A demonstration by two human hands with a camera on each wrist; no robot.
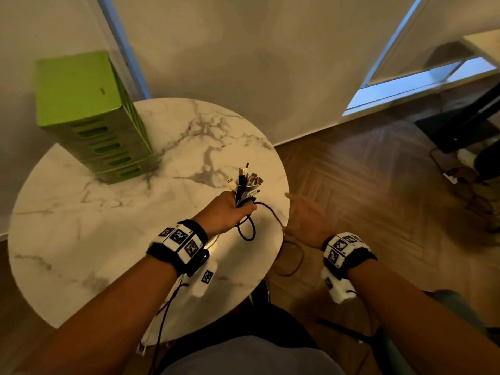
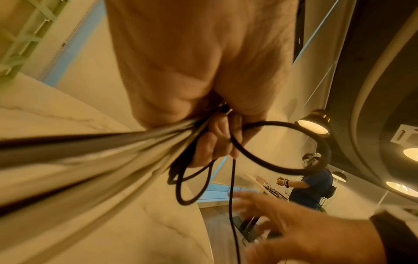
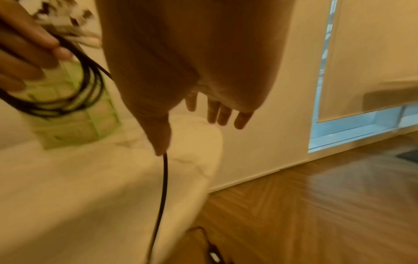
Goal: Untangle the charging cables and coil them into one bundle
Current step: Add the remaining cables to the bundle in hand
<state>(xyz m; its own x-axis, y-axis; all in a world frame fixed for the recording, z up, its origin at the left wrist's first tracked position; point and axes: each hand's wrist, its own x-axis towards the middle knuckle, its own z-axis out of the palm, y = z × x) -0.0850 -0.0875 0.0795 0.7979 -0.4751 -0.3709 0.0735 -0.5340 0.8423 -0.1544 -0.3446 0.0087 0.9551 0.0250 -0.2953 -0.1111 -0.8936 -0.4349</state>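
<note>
My left hand [image 1: 240,208] grips a bunch of charging cables [image 1: 246,185] above the marble table's right side, their plugs sticking up out of the fist. Black cable loops [image 1: 247,228] hang below that hand, and in the left wrist view my fingers [image 2: 217,139] curl round the loops [image 2: 192,187]. One black strand [image 1: 270,212] runs right over the table edge and drops toward the floor. My right hand [image 1: 303,209] hovers just off that edge, blurred, fingers [image 3: 224,114] straight and spread. The strand [image 3: 164,187] emerges from behind its thumb tip; touching or not is unclear.
A green drawer tower [image 1: 89,115] stands at the back left of the round marble table [image 1: 108,226]. More cable [image 1: 289,261] lies on the wooden floor [image 1: 378,198] beside the table. Another person [image 2: 314,184] stands far off in the left wrist view.
</note>
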